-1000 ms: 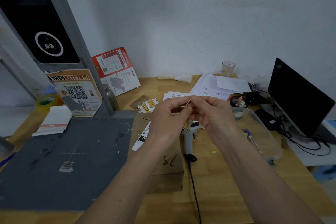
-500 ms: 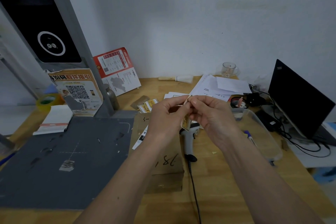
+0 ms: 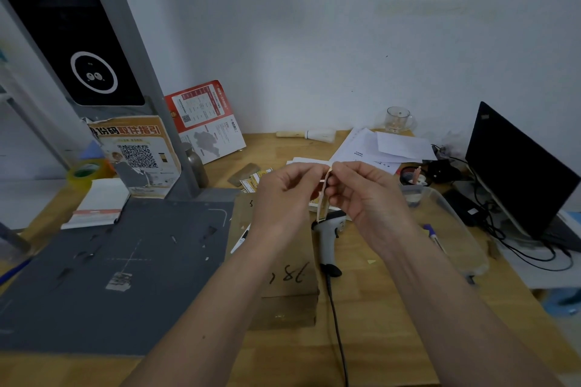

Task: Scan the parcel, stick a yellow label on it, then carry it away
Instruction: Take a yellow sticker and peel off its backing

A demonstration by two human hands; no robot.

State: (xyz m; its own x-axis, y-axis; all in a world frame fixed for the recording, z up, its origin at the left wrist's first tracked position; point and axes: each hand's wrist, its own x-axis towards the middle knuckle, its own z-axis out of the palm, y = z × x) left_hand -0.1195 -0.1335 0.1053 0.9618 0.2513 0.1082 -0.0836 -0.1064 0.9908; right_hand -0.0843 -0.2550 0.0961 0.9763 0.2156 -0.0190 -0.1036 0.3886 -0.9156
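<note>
A brown cardboard parcel (image 3: 283,280) with handwritten digits lies on the wooden desk, below my raised hands. My left hand (image 3: 283,198) and my right hand (image 3: 364,198) both pinch a small yellow label strip (image 3: 323,201) that hangs down between the fingertips, above the parcel's far end. A white handheld scanner (image 3: 327,232) lies just right of the parcel, its black cable running toward me. More yellow labels (image 3: 251,181) lie on the desk behind my left hand.
A dark grey mat (image 3: 103,261) covers the desk's left side. A clear plastic tray (image 3: 456,229) with a pen stands right. A black laptop (image 3: 518,173), cables, papers (image 3: 377,148), a glass cup (image 3: 397,119) and a tape roll (image 3: 85,171) surround the work spot.
The label strip, held level between my fingertips a second ago, now hangs down vertically as my hands peel it; both hands stay in nearly the same place.
</note>
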